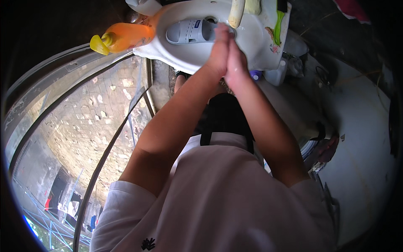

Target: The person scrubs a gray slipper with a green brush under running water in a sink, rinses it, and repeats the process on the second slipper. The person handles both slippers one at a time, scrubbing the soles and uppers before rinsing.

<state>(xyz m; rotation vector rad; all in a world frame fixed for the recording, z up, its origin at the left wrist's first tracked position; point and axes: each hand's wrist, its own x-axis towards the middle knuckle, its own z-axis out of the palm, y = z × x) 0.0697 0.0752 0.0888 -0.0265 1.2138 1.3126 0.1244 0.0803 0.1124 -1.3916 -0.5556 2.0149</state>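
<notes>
Above the washbasin (185,58), my left hand (218,52) and my right hand (236,61) are pressed together palm to palm. Their fingers point away from me. Whatever may be between the palms is hidden. Below and beyond my fingertips lies a pale grey slide sandal (184,33) in the white bowl, its right end partly covered by my fingers. Just behind it shows the drain hole (210,19). A worn, off-white tap spout (236,15) hangs close over my fingertips.
At the left rim stands an orange liquid bottle (130,36) with a yellow top. A green-handled brush (278,26) lies on the right ledge, beside a pale block (252,6). Plastic jugs (277,74) sit below right. A metal-framed window (104,157) runs along my left.
</notes>
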